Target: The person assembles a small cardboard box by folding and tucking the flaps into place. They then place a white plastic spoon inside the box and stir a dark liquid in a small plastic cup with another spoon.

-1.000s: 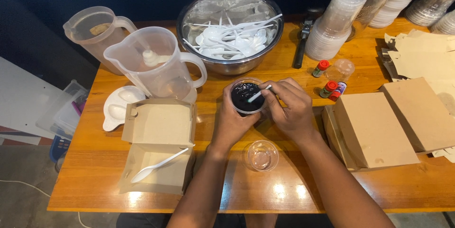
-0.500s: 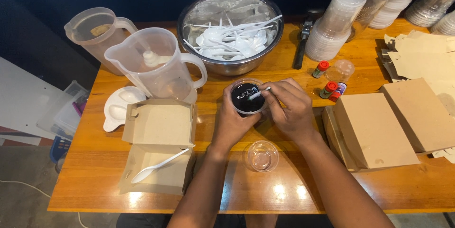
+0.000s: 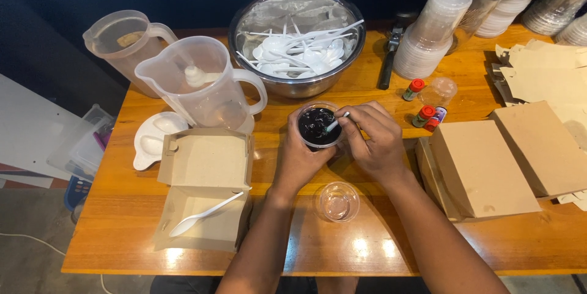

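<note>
Head view. Left hand (image 3: pixel 298 161) wrapping around small clear plastic cup of dark jelly (image 3: pixel 319 126), holding it just above wooden table (image 3: pixel 428 245). Right hand (image 3: pixel 376 142) pinching white plastic spoon (image 3: pixel 336 123), tip dipping into cup. Empty clear plastic cup (image 3: pixel 337 201) standing near wrists. Open brown cardboard box (image 3: pixel 205 187) lying left, steel bowl of white spoons (image 3: pixel 298 40) sitting behind.

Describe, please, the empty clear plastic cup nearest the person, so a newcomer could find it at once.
Start at the long wooden table and find its near edge. Between the person's two forearms stands a small clear plastic cup, just below the left hand. Unlike the cup of dark jelly held above it, it is empty and untouched.
</note>
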